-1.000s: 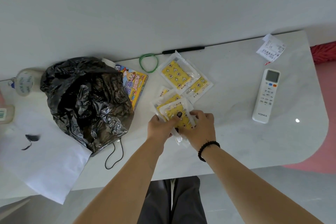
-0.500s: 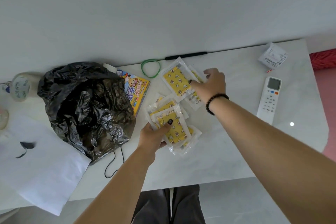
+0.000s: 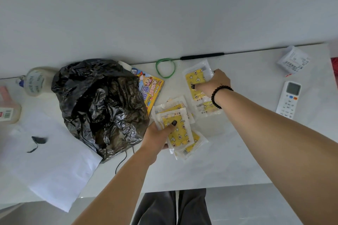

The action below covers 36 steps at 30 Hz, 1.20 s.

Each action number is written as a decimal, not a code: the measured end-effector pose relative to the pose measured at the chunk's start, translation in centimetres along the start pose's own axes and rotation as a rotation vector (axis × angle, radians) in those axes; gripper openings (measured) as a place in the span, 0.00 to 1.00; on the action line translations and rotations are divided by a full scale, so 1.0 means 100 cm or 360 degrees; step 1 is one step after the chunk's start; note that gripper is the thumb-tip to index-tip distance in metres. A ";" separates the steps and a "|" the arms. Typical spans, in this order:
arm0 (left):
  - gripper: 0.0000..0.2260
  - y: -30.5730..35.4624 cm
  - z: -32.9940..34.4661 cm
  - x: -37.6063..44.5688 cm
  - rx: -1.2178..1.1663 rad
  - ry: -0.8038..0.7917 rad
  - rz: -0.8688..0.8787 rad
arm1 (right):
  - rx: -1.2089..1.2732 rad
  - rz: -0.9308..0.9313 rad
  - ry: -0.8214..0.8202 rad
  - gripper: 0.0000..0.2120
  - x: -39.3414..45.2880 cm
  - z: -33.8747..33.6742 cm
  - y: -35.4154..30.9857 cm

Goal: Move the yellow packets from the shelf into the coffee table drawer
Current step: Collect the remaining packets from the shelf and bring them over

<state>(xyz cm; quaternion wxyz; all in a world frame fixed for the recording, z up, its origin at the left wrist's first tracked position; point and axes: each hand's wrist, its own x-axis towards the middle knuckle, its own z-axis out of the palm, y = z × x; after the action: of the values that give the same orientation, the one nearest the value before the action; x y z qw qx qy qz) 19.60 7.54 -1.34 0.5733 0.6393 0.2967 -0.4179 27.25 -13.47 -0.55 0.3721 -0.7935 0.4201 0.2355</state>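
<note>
head view: the left arm reaches forward from the lower middle of the frame, and the left hand (image 3: 158, 134) grasps a fanned stack of yellow packets (image 3: 180, 133), thumb pressed on top of the uppermost one, the other fingers hidden underneath. the stack lies on the white shelf top (image 3: 228, 160), just right of the hand, with its lower packets sticking out toward the near edge.

the right arm stretches in from the lower right, a black bead bracelet (image 3: 218, 96) on its wrist. the right hand (image 3: 213, 84) is bent down over a far yellow packet (image 3: 196, 78), thumb on the packet's face and fingers curled round its right edge, so it is gripping that packet. another yellow packet (image 3: 206, 107) lies flat just nearer than this hand, partly under the wrist, touching the gripped one.

the two groups of packets sit close together, the held stack nearer and to the left.

left of the stack lies a crumpled black plastic bag (image 3: 98, 107) with a colourful cartoon box (image 3: 151, 90) beside it. a green rubber band (image 3: 165, 67) lies by the wall, and a white remote control (image 3: 289, 99) lies to the right, well apart from the hands.
</note>
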 end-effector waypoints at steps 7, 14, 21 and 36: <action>0.10 -0.004 0.000 -0.003 0.0037 0.0029 0.0064 | 0.0583 -0.0202 -0.0116 0.12 -0.021 -0.016 0.033; 0.11 0.007 -0.005 -0.021 0.0068 -0.0084 0.0120 | 0.1501 -0.0139 -0.0220 0.12 -0.063 -0.045 0.071; 0.13 0.034 0.000 -0.071 0.0088 -0.0171 0.0179 | 0.1267 -0.0308 -0.0221 0.11 -0.124 -0.043 0.048; 0.12 0.098 -0.013 -0.255 0.0022 -0.0443 0.0369 | 0.0896 -0.0622 -0.0091 0.12 -0.291 -0.133 -0.007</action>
<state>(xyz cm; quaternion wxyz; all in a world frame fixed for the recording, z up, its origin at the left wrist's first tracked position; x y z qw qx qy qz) 16.13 9.69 25.72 0.6489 0.6090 0.1358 -0.4355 13.07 -9.36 27.88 0.6263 -0.7181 0.2981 0.0568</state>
